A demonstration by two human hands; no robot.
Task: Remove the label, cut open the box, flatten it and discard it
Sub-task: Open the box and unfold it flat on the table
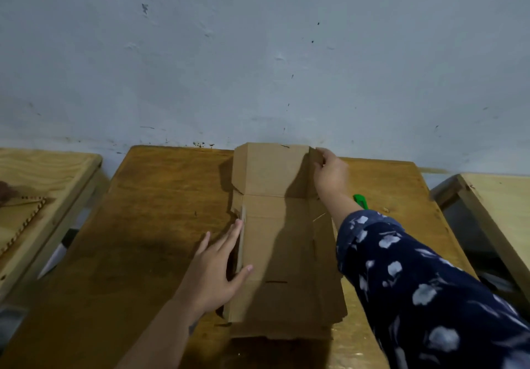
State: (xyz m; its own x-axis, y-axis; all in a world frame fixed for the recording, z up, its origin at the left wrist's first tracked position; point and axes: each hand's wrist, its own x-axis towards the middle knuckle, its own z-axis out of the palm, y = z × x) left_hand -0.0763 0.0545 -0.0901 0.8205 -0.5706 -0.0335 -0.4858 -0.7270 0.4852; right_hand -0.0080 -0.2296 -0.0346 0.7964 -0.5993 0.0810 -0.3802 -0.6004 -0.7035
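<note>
I see box (282, 242) opened out mid-table (160, 196) | left hand (218, 271) spread flat against its left wall | right hand (329, 172) pinching far-right flap

bare table (160, 196) left, cutter (360, 200) right

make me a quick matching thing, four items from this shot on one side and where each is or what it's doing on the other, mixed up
1 left hand
2 right hand
3 green cutter
4 cardboard box

a lies behind the right forearm
b pinches the far right flap
c opened out on the table
d spread flat against the box's left wall

Pairs: 1-d, 2-b, 3-a, 4-c
</note>
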